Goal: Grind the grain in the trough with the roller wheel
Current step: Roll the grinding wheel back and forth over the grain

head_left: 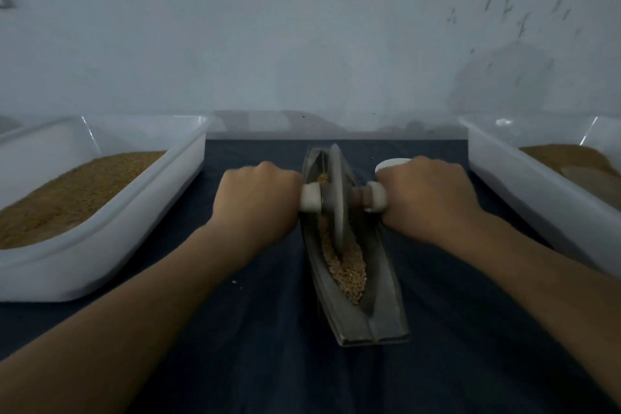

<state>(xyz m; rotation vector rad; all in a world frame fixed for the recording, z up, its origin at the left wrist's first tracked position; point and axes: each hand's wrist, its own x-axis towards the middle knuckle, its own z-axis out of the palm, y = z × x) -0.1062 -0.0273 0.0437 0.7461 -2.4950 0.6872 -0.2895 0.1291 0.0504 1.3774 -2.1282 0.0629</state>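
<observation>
My left hand [258, 198] and right hand [426, 195] were curled tight round the white handles [311, 200] either side of the roller wheel [337, 198], which stood in the trough [379, 306] at frame centre. The wheel looked heavy and rigid, best held by those handles. The grain [349, 272] beneath lay loose.

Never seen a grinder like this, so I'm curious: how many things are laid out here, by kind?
White tubs of grain: 2
Metal trough: 1
Roller wheel: 1
Small white object behind the right hand: 1
Total: 5
</observation>
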